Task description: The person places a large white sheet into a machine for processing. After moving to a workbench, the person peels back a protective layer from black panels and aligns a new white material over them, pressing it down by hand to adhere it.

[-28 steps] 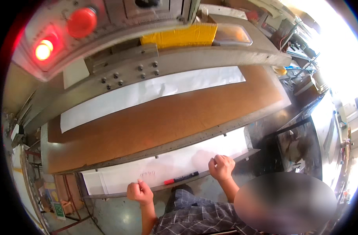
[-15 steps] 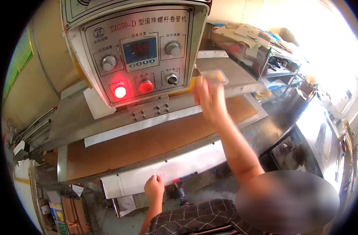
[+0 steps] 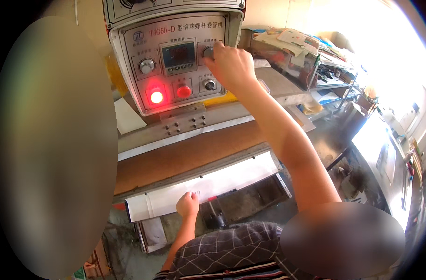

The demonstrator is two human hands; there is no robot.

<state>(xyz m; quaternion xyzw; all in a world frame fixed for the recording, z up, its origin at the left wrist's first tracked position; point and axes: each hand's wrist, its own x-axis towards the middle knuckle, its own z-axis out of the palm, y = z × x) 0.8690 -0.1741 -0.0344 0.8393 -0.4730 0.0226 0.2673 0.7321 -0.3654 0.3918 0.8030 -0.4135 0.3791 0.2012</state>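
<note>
My right hand reaches up to the control box, its thumb and fingers closed round the upper right knob. Left of that knob is a small display; another knob sits farther left. Below them are a glowing red lamp, a red button and a black-levered switch. My left hand is curled closed at the lower edge of a long white strip along the machine's front. Whether anything is inside its fingers is hidden.
A brown board lies behind the white strip, below a grey metal beam. Papers are piled on a shelf at the back right. A bright worktable stands at the right. Blurred patches hide the far left and lower right.
My right hand has moved up and left, from beside the control box onto its upper right knob. The left hand stays closed at the white strip. The view has shifted a little.
</note>
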